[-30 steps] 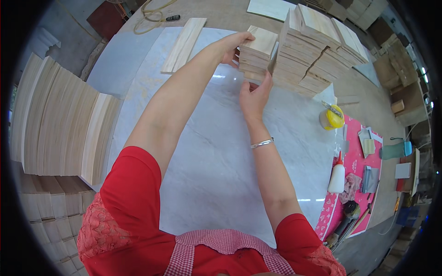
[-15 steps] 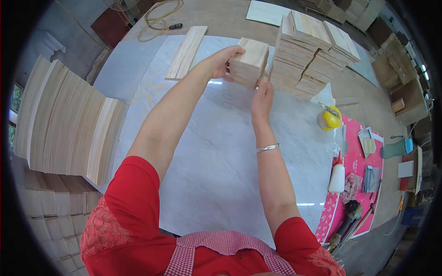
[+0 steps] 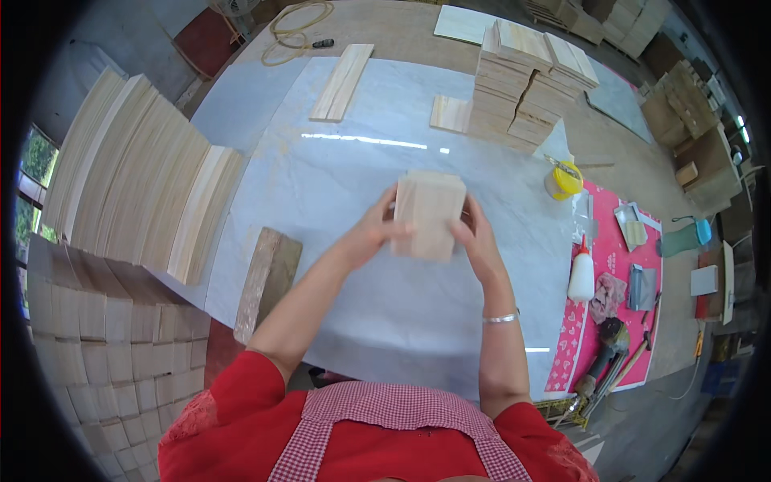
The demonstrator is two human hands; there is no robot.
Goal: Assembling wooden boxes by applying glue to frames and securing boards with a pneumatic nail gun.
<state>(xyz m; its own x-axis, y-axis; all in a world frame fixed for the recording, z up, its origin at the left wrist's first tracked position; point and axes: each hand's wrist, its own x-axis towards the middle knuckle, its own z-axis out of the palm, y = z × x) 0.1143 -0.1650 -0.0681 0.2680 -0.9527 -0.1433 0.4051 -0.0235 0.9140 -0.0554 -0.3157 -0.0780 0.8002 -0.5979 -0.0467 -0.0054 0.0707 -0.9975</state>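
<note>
A small stack of pale wooden boards (image 3: 430, 210), slightly blurred, is held between my two hands above the middle of the marble-patterned table (image 3: 385, 313). My left hand (image 3: 374, 233) grips its left side, the thumb across the near face. Against the right side is my right hand (image 3: 481, 241), its thumb also on the face. Whether the boards touch the table I cannot tell. Beyond them lies a loose short board (image 3: 450, 114), beside the tall pile of boards (image 3: 502, 88). A longer wooden plank (image 3: 343, 83) lies flat at the far left.
A rough wooden block (image 3: 269, 277) sits near my left forearm. Rows of upright boards (image 3: 136, 177) line the left side. On the right are a yellow tub (image 3: 564, 181), a white glue bottle (image 3: 581, 277), a pink cloth (image 3: 608, 296) and several tools on a pink sheet (image 3: 598, 353).
Both hands have drawn the stack of boards back from the tall pile toward me, and its broad face now shows. The short board by the pile and the block at left have come into sight.
</note>
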